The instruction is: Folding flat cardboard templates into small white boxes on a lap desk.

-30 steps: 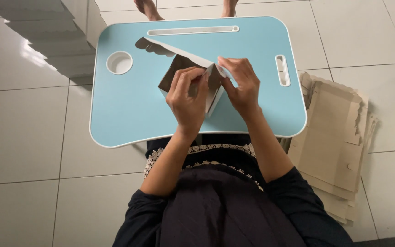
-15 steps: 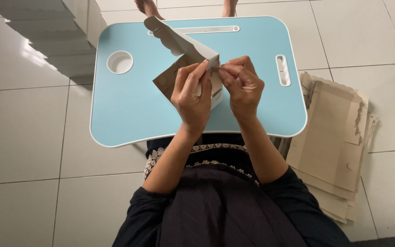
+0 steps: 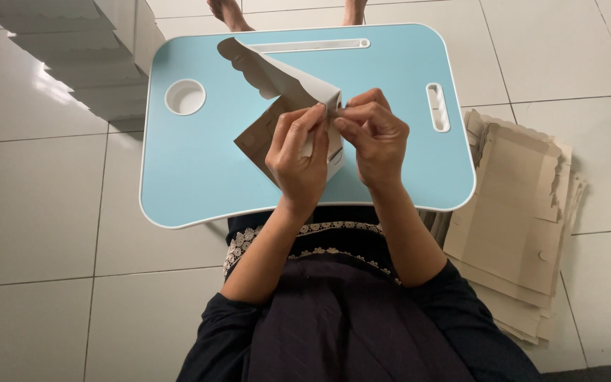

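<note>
A flat cardboard box blank [image 3: 271, 83], brown on one side and white on the other with a scalloped edge, is held partly folded above a light blue lap table [image 3: 199, 170]. My left hand [image 3: 298, 159] grips its folded corner from the left, fingers pressed on the white face. My right hand [image 3: 373, 134] pinches the same corner from the right, fingertips meeting the left ones. The scalloped flap stands up toward the far left.
A stack of flat brown cardboard blanks [image 3: 514, 212] lies on the tiled floor at the right. Folded white boxes [image 3: 86, 49] are piled at the upper left. The table has a round cup hole [image 3: 184, 96] and slots. Someone's bare feet [image 3: 228, 10] show beyond the table.
The cardboard has been lifted and folded further; its scalloped flap has swung up from lying flat toward the far left. Both hands have closed together on the folded corner.
</note>
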